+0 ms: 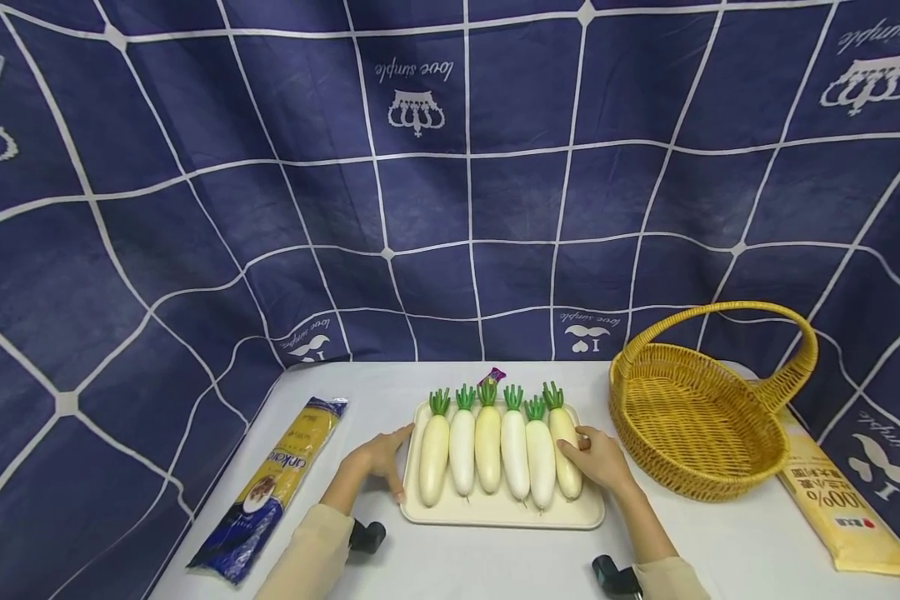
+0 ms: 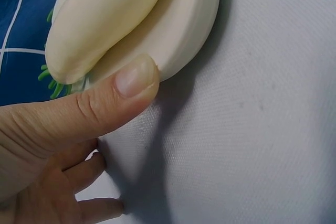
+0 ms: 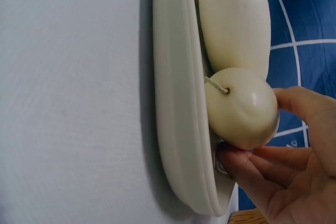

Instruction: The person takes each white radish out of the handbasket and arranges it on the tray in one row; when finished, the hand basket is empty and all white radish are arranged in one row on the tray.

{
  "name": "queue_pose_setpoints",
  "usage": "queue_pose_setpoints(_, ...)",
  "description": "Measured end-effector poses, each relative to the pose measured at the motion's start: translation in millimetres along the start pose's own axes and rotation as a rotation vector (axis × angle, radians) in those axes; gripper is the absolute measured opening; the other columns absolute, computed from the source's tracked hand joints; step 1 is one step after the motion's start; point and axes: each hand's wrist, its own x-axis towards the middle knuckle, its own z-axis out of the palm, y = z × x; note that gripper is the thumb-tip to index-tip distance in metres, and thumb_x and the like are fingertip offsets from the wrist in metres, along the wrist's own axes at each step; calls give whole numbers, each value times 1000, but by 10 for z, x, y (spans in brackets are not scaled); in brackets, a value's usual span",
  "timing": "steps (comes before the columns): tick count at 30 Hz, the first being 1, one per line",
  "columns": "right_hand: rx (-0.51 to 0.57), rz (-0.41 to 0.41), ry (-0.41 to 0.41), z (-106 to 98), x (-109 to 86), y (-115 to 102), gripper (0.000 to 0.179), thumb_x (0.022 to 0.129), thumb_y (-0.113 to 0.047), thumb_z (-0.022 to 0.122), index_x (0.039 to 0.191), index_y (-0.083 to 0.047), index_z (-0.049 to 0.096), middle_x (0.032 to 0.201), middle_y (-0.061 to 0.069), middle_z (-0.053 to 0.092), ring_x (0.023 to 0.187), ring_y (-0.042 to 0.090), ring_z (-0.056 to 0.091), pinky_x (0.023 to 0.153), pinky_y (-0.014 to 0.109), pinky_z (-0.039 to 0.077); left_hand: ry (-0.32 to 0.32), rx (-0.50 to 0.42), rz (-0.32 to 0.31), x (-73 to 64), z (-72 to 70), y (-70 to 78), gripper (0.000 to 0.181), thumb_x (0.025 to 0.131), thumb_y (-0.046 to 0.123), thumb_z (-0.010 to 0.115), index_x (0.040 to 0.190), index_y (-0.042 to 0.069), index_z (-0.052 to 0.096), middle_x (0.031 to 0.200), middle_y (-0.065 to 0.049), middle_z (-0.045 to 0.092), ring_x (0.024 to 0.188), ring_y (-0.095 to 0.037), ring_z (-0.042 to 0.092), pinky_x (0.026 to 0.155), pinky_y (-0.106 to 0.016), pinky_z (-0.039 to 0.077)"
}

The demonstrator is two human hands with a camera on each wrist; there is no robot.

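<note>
Several white radishes with short green tops lie side by side on a cream tray (image 1: 502, 518). My right hand (image 1: 598, 458) grips the rightmost radish (image 1: 562, 427) near its middle. In the right wrist view, thumb and fingers lie on opposite sides of that radish (image 3: 244, 108), whose thin root tip faces the camera. At the tray's left edge is my left hand (image 1: 381, 458), fingers spread and extended. The left wrist view shows its thumb (image 2: 134, 77) right at the rim of the tray (image 2: 194, 40), with the other fingers over the table.
A yellow wicker basket (image 1: 690, 417) with a tall handle stands right of the tray. Beside it lies a yellow packet (image 1: 843, 500), partly behind the basket. A blue and yellow pasta bag (image 1: 273, 483) lies at the left. A small purple wrapper (image 1: 497, 374) is behind the tray.
</note>
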Motion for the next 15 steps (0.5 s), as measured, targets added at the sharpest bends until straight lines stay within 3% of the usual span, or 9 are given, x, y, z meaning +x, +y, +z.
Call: queue_pose_setpoints(15, 15, -10, -14, -50, -3, -17, 59, 87, -28, 65, 117, 21, 51, 93, 32, 65, 83, 39, 66, 70, 43, 58, 8, 10, -14, 3, 23, 37, 117, 42, 12, 93, 144, 3, 35, 142, -23, 42, 131, -44, 36, 108, -58, 30)
